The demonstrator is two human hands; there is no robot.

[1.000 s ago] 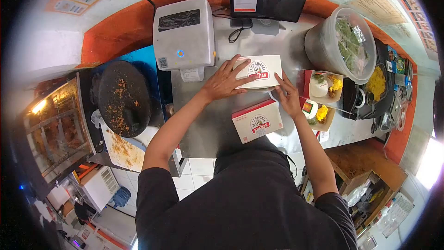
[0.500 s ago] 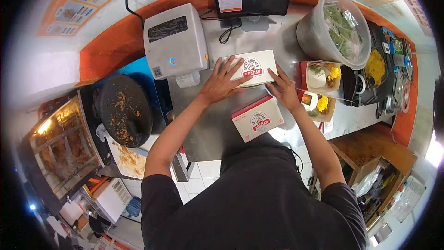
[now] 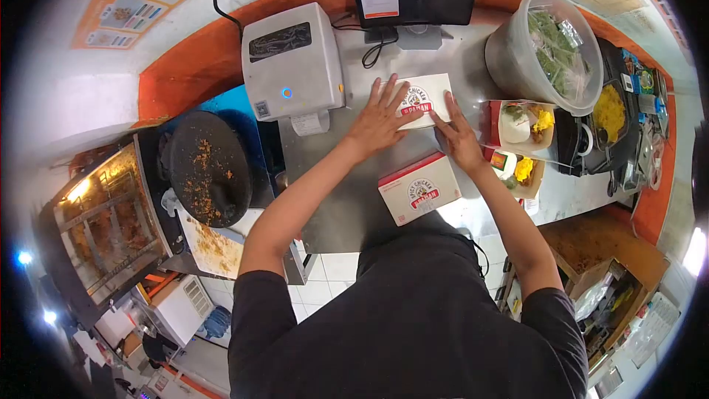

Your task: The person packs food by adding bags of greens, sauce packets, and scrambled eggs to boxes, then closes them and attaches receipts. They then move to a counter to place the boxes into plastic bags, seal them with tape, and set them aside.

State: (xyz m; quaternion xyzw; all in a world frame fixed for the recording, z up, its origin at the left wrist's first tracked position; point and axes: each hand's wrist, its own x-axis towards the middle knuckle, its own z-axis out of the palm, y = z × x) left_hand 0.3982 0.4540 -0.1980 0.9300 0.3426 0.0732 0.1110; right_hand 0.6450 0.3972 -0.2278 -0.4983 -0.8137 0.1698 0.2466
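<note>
Both hands (image 3: pixel 377 120) palm-dn on box (image 3: pixel 428 91)

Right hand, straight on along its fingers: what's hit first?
The far white box; the right hand appears to be touching its right end. Beyond that, roughly in line, stands the screen's stand, though depth is hard to judge from this view.

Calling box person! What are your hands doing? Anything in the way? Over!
Left hand spread on far box; right hand at its right end. Far box looks shut. Second box sits nearer the body. Nothing visibly in the way.
</note>
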